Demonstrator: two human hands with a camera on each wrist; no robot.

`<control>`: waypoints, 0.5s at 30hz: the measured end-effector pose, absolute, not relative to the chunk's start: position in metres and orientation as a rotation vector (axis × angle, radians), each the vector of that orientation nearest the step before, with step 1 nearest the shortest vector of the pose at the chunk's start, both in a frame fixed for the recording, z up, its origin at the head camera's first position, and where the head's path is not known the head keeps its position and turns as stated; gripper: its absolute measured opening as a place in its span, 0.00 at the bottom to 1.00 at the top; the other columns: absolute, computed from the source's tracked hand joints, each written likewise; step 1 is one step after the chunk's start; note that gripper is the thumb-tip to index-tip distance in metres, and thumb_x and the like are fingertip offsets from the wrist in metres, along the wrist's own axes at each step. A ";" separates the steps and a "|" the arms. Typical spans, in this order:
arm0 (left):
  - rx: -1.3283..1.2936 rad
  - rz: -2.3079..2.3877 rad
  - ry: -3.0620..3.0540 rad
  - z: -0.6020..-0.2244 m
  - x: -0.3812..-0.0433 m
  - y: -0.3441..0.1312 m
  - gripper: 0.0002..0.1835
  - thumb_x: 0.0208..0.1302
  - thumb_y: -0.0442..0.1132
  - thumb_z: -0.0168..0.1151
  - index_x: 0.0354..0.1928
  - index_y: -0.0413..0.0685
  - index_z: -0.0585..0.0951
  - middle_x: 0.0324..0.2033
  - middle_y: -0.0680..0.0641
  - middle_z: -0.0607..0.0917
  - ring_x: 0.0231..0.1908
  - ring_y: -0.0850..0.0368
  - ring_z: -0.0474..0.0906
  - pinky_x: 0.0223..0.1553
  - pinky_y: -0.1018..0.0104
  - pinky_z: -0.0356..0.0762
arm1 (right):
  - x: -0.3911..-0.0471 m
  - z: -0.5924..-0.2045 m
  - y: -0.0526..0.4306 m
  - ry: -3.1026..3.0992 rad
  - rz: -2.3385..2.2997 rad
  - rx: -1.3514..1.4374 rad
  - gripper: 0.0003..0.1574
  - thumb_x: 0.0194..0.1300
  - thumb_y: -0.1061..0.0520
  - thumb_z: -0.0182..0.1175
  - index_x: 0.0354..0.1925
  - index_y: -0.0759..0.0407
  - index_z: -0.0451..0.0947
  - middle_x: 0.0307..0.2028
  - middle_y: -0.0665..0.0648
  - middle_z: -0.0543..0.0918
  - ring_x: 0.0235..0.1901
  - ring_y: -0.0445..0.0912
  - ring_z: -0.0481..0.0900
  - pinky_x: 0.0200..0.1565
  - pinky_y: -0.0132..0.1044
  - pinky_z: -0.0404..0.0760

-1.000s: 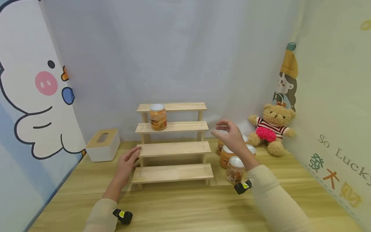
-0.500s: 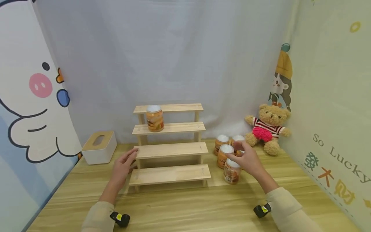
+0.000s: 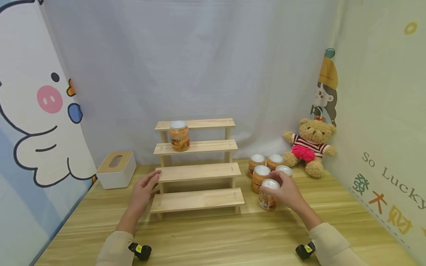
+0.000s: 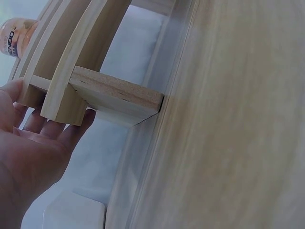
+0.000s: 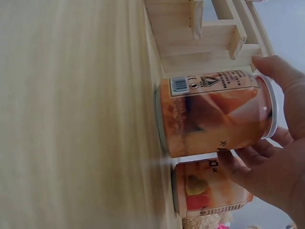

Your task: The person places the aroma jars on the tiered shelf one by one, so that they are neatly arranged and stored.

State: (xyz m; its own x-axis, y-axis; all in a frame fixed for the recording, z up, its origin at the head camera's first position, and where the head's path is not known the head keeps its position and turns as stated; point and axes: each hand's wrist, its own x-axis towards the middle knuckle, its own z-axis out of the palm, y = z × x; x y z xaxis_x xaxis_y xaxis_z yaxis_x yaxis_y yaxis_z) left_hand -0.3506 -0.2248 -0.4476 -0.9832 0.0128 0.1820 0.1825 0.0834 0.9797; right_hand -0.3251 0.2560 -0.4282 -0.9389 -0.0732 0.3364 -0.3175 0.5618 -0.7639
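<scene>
My right hand (image 3: 288, 190) has its thumb and fingers round the upper part of the front orange-labelled can (image 5: 214, 114), which stands upright on the table. In the right wrist view the thumb lies near its rim and the fingers reach behind it. My left hand (image 3: 143, 190) holds the left end of the stepped wooden shelf (image 3: 199, 171); in the left wrist view the thumb lies on the end of one board and the fingers (image 4: 78, 126) reach behind the lowest one. A similar can (image 3: 179, 136) stands on the shelf's second-highest step, toward its left end.
Several more cans (image 3: 260, 179) stand close behind the gripped one, right of the shelf. A teddy bear (image 3: 311, 146) sits at the back right, and a tissue box (image 3: 116, 170) with a wooden lid stands at the left. A pale curtain (image 3: 206, 74) hangs behind.
My right hand has come from above the back cans toward the near one and now closes round its top. The left hand stays at the shelf's end. The head view shifts slightly.
</scene>
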 end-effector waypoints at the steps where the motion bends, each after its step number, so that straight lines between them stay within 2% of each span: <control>1: -0.203 -2.022 -2.226 -0.447 -0.350 -0.225 0.31 0.76 0.55 0.52 0.71 0.42 0.69 0.73 0.44 0.63 0.69 0.41 0.62 0.56 0.54 0.76 | -0.325 -0.429 0.257 -2.542 1.334 0.313 0.38 0.58 0.50 0.76 0.58 0.69 0.72 0.53 0.65 0.80 0.53 0.57 0.78 0.52 0.49 0.78; 4: -0.199 -2.010 -2.233 -0.447 -0.350 -0.225 0.32 0.76 0.56 0.52 0.71 0.42 0.69 0.73 0.44 0.64 0.69 0.41 0.63 0.58 0.49 0.75 | -0.325 -0.433 0.260 -2.566 1.441 0.286 0.39 0.57 0.49 0.76 0.58 0.67 0.72 0.53 0.65 0.78 0.52 0.57 0.78 0.48 0.46 0.79; 8: -0.193 -2.016 -2.222 -0.447 -0.352 -0.225 0.31 0.76 0.55 0.53 0.71 0.42 0.70 0.72 0.44 0.65 0.69 0.43 0.63 0.53 0.57 0.78 | -0.328 -0.437 0.266 -2.575 1.541 0.324 0.39 0.56 0.53 0.77 0.59 0.69 0.71 0.52 0.66 0.78 0.50 0.56 0.78 0.47 0.44 0.80; 10: -0.189 -2.012 -2.222 -0.447 -0.352 -0.225 0.31 0.76 0.55 0.53 0.70 0.42 0.70 0.72 0.44 0.66 0.68 0.44 0.64 0.53 0.58 0.78 | -0.328 -0.439 0.268 -2.572 1.575 0.361 0.40 0.55 0.56 0.77 0.59 0.71 0.70 0.52 0.66 0.79 0.49 0.55 0.79 0.47 0.43 0.79; 15: -0.187 -2.001 -2.230 -0.447 -0.350 -0.225 0.32 0.75 0.57 0.53 0.71 0.43 0.70 0.72 0.43 0.66 0.69 0.44 0.63 0.61 0.42 0.69 | -0.328 -0.442 0.275 -2.568 1.660 0.460 0.39 0.57 0.60 0.75 0.60 0.71 0.68 0.52 0.66 0.79 0.50 0.53 0.78 0.48 0.41 0.79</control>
State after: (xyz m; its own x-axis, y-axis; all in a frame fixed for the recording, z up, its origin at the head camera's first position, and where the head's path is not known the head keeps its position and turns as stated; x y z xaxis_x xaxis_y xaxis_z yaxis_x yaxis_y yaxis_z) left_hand -0.3505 -0.2246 -0.4470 -0.9825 -0.0005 0.1862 0.1850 0.1083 0.9767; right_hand -0.3282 0.2752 -0.4418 -0.9545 -0.2206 0.2004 -0.2733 0.3798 -0.8838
